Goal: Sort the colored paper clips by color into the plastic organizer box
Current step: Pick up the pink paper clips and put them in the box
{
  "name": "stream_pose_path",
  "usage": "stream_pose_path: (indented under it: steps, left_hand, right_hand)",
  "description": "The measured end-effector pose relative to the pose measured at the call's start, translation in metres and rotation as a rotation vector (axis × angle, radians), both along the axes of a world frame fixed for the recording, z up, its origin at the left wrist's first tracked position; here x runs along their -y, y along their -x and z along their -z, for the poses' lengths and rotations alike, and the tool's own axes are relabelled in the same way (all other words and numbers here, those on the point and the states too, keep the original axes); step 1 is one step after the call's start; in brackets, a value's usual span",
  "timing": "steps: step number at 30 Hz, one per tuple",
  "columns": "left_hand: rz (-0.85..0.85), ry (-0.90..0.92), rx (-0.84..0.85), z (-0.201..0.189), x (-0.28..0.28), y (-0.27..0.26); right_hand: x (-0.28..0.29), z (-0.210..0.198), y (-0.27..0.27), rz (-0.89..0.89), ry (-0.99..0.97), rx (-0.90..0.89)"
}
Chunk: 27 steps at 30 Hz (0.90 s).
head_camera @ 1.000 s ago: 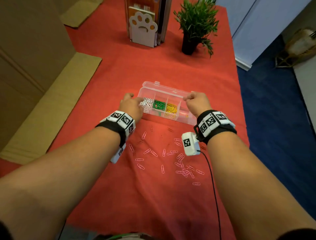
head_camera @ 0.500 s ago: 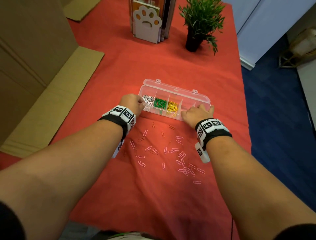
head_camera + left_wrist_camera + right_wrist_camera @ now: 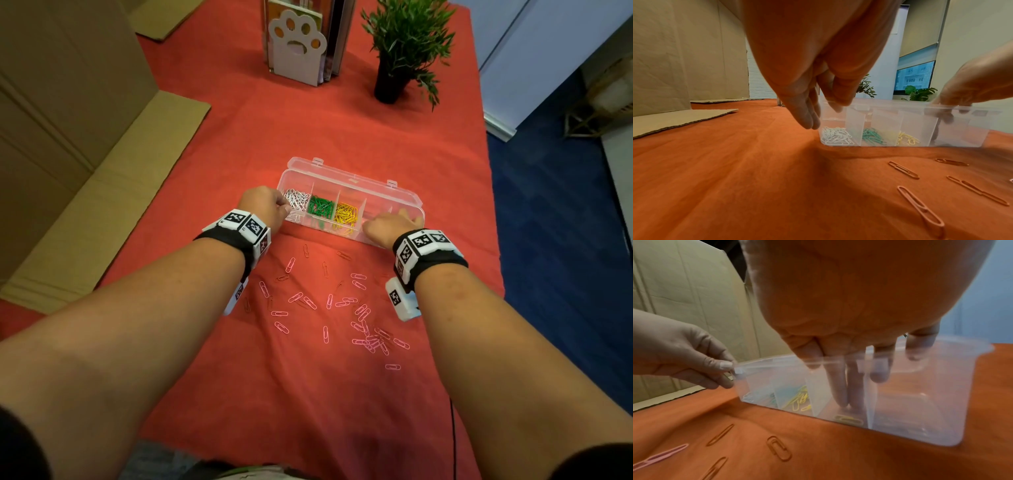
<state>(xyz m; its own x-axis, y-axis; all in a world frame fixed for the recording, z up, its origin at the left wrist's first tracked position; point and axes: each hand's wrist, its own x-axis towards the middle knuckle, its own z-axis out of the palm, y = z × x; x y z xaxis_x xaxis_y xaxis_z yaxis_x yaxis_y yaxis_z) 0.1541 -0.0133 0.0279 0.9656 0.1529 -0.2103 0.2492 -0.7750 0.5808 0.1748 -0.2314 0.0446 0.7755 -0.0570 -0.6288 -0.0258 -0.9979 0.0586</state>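
Observation:
The clear organizer box lies open on the red cloth, with white clips, green clips and yellow clips in its three left compartments. My left hand pinches the box's left end wall, thumb inside and fingers outside. My right hand reaches straight fingers down into the fourth compartment. One clip lies on that compartment's floor by the fingertips; its colour is unclear through the plastic. Several pink clips and orange clips lie scattered on the cloth in front of the box.
A potted plant and a paw-shaped book holder stand at the back of the table. Flat cardboard lies along the left side. The table's right edge drops to blue floor.
My right hand came off the box's right end, moved to its front and dipped its fingers into the fourth compartment. My left hand stayed on the left end.

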Motion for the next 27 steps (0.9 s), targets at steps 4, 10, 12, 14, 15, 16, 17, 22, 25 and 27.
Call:
stream_pose_path:
  steps: [4, 10, 12, 14, 15, 16, 17, 22, 25, 27]
  left_hand:
    - [-0.001, -0.009, 0.005, -0.001, 0.000, -0.001]
    - [-0.004, -0.015, 0.009, 0.000, 0.001, -0.002]
    - [-0.010, -0.018, 0.008, 0.000, 0.001, -0.002]
    - [-0.012, -0.026, 0.009, 0.000, 0.002, -0.001]
    - [-0.011, -0.025, 0.008, 0.000, 0.002, -0.002]
    - [-0.008, -0.023, 0.005, 0.001, 0.003, -0.002]
    - [-0.004, -0.022, -0.001, 0.001, 0.002, -0.002]
    - [-0.004, 0.025, 0.077, 0.008, 0.002, 0.005]
    - [-0.048, 0.022, 0.170, 0.007, 0.005, 0.019]
    - [-0.031, -0.004, 0.158, 0.006, 0.007, 0.033]
  right_hand:
    - [0.005, 0.002, 0.002, 0.039, -0.078, -0.034]
    - [0.007, -0.012, 0.000, 0.012, -0.296, -0.043]
    - [0.013, -0.008, -0.001, 0.027, -0.312, 0.012]
    - [0.016, -0.004, -0.002, 0.058, -0.241, 0.104]
    - [0.016, -0.003, -0.003, 0.077, -0.212, 0.184]
    - [0.014, -0.004, -0.005, 0.106, -0.226, 0.270]
    - [0.010, -0.005, -0.007, 0.139, -0.283, 0.332]
    - [-0.009, -0.020, -0.012, 0.163, -0.530, 0.359]
    - [-0.003, -0.026, -0.004, 0.145, -0.554, 0.406]
    - [0.005, -0.026, 0.013, 0.142, -0.582, 0.419]
